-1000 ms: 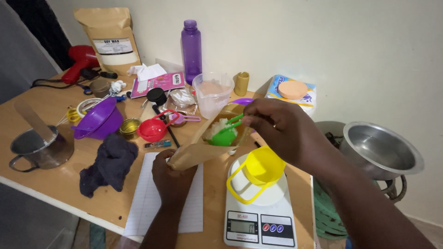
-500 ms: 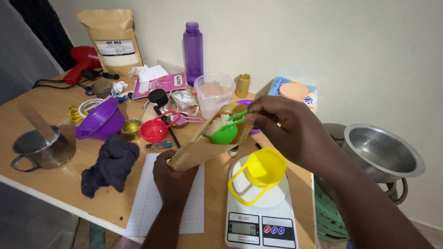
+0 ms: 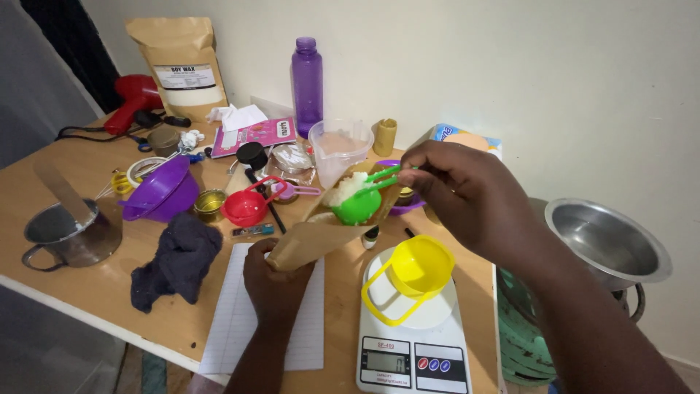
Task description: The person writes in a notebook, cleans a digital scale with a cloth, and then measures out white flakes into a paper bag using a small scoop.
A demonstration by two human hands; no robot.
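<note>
My left hand (image 3: 271,281) grips the bottom of a tilted brown paper bag (image 3: 321,232) above the table. My right hand (image 3: 467,193) holds the handle of a green measuring scoop (image 3: 357,204), heaped with white flakes, at the bag's open mouth. Just below my right hand a yellow cup (image 3: 417,268) stands on a white digital kitchen scale (image 3: 414,354).
A lined sheet of paper (image 3: 240,328) lies under my left arm, a dark cloth (image 3: 176,259) to its left. Red scoop (image 3: 245,207), purple bowl (image 3: 162,195), metal mug (image 3: 69,235), clear jug (image 3: 338,148) and purple bottle (image 3: 307,84) crowd the table; a steel bowl (image 3: 605,241) sits right.
My right hand has lifted the green scoop, full of white flakes, up out of the bag's mouth. The bag and my left hand have stayed about where they were.
</note>
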